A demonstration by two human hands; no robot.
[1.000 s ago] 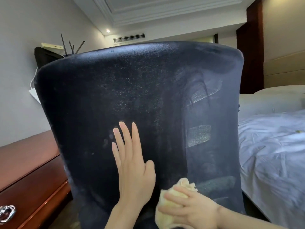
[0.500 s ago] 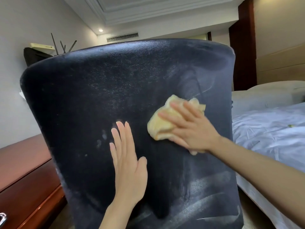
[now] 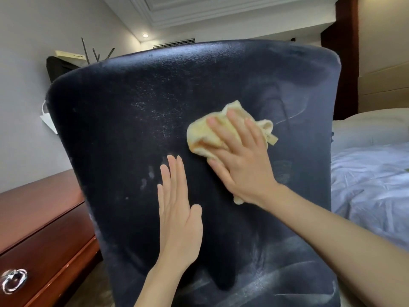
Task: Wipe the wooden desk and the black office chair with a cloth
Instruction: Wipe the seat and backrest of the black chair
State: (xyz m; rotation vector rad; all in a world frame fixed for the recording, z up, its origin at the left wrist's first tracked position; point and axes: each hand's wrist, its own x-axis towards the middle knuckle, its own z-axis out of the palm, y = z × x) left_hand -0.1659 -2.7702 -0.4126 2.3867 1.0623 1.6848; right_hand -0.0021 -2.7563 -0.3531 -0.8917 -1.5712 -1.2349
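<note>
Partway: right hand (image 3: 241, 167) presses cloth (image 3: 204, 135) flat-fingered on chair back (image 3: 132, 129), left hand (image 3: 177, 220) flat, bracing. Streaks remain; desk (image 3: 39, 218) unclear.

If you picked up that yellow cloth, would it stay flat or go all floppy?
Probably floppy: the cloth lies bunched and wrinkled under the right hand. Likely light too, since flat fingers alone hold it against the tilted chair back.
</note>
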